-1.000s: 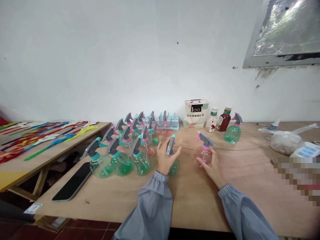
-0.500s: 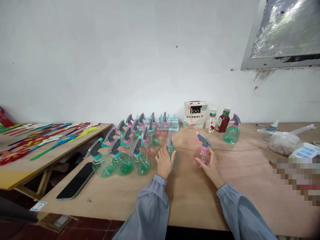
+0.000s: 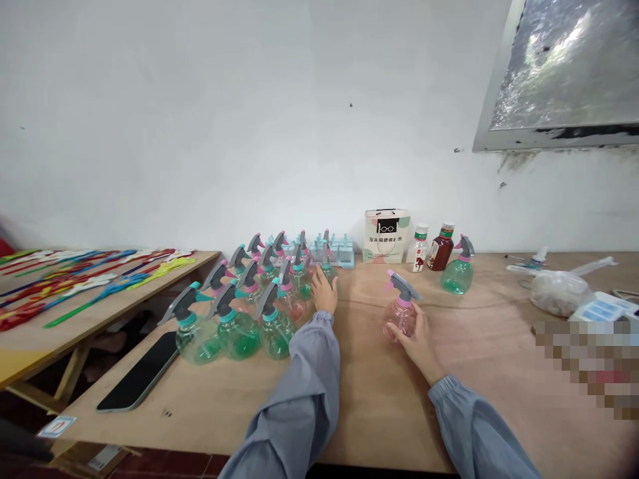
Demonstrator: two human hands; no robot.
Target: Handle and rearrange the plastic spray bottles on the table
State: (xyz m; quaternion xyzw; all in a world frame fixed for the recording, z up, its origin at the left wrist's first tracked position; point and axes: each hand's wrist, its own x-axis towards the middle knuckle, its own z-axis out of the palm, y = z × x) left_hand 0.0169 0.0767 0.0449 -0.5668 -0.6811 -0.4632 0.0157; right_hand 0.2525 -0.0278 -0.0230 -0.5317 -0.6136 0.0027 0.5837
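Note:
My left hand (image 3: pixel 324 291) is at the right side of the cluster of spray bottles, with its fingers against a green spray bottle (image 3: pixel 330 273) that it grips from the near side. That bottle stands upright, its grey and teal spray head above my fingers. My right hand (image 3: pixel 417 336) is wrapped round the lower body of a pink spray bottle (image 3: pixel 399 313), whose grey and pink head points left. To the left stand several more green and pink bottles in rows, among them a green bottle (image 3: pixel 277 332) in the front row.
A black phone (image 3: pixel 140 372) lies at the table's left. Along the wall are a pale blue rack (image 3: pixel 344 251), a paper bag (image 3: pixel 384 246), two drink bottles (image 3: pixel 442 247) and another green spray bottle (image 3: pixel 456 274). A plastic bag (image 3: pixel 559 293) lies at right.
My left hand has moved away from me and slightly left with the green bottle, up to the cluster. My right hand still holds the pink bottle in nearly the same place.

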